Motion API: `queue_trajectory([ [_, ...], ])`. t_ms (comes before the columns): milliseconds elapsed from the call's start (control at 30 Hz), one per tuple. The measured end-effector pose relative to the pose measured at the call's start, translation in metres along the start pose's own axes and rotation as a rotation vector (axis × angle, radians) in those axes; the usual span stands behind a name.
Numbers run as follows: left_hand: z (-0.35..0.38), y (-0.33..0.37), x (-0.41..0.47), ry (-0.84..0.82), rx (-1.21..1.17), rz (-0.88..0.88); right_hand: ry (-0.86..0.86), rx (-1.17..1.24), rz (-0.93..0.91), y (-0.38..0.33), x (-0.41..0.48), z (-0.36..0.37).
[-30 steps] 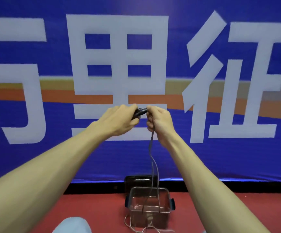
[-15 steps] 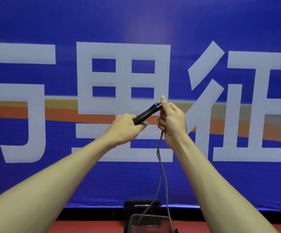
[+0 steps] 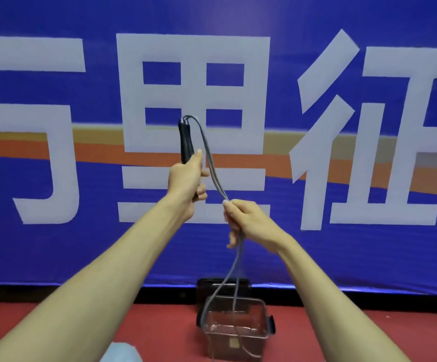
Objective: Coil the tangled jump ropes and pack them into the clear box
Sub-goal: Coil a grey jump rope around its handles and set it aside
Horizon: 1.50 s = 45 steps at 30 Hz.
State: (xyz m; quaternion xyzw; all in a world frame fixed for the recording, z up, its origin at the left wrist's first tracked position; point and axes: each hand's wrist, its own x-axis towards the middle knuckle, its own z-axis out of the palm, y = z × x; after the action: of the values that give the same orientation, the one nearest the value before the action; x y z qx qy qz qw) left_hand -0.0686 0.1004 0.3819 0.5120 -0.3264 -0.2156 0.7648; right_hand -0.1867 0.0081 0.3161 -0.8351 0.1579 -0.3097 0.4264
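Grey rope [image 3: 234, 259] dangling into clear box [image 3: 238, 333]

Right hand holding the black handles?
No, the left hand grips the black handles, while the right hand holds only the grey cord.

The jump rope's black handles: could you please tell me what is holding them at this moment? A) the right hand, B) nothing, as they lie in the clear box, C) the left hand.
C: the left hand grips the black handles upright, while the right hand holds only the grey cord below them.
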Motion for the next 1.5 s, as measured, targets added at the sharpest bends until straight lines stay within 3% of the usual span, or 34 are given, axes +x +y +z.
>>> queue_trajectory([
  [167, -0.011, -0.026, 0.011, -0.115, -0.198, -0.192, 0.023, 0.041, 0.049, 0.029, -0.001, 0.023],
  [267, -0.018, -0.034, 0.018, -0.014, -0.194, -0.181, -0.053, 0.018, 0.130, 0.044, -0.004, 0.027],
  [400, -0.035, -0.048, 0.032, 0.064, 0.305, -0.056, -0.176, -0.076, 0.195, 0.060, -0.007, 0.024],
  [500, -0.050, -0.068, 0.037, -0.058, 0.806, 0.039, -0.107, -0.153, 0.104, 0.058, -0.004, 0.021],
  [600, -0.053, -0.080, 0.031, -0.257, 1.135, 0.116, 0.028, -0.308, -0.058, 0.048, 0.000, 0.019],
  [800, -0.047, -0.080, 0.013, -0.537, 1.355, 0.238, 0.333, -0.216, -0.216, 0.033, 0.001, 0.009],
  [900, -0.047, -0.075, 0.006, -0.643, 1.441, 0.268, 0.377, -0.126, -0.178, 0.030, -0.004, 0.002],
  [1000, -0.049, -0.074, -0.001, -0.704, 1.585, 0.313, 0.314, -0.054, -0.161, 0.024, -0.008, 0.000],
  [1167, -0.049, -0.072, -0.013, -0.753, 1.639, 0.397, 0.205, 0.093, -0.159, 0.021, -0.010, 0.002],
  [1267, -0.047, -0.075, -0.019, -0.794, 1.572, 0.359, 0.174, 0.152, -0.148, 0.020, -0.008, 0.004],
  [1333, -0.048, -0.076, -0.021, -0.798, 1.392, 0.314, 0.177, 0.197, -0.126, 0.021, -0.007, 0.004],
  [1500, -0.047, -0.072, -0.019, -0.634, 0.936, 0.239, 0.161, 0.623, 0.034, 0.030, -0.013, -0.001],
])
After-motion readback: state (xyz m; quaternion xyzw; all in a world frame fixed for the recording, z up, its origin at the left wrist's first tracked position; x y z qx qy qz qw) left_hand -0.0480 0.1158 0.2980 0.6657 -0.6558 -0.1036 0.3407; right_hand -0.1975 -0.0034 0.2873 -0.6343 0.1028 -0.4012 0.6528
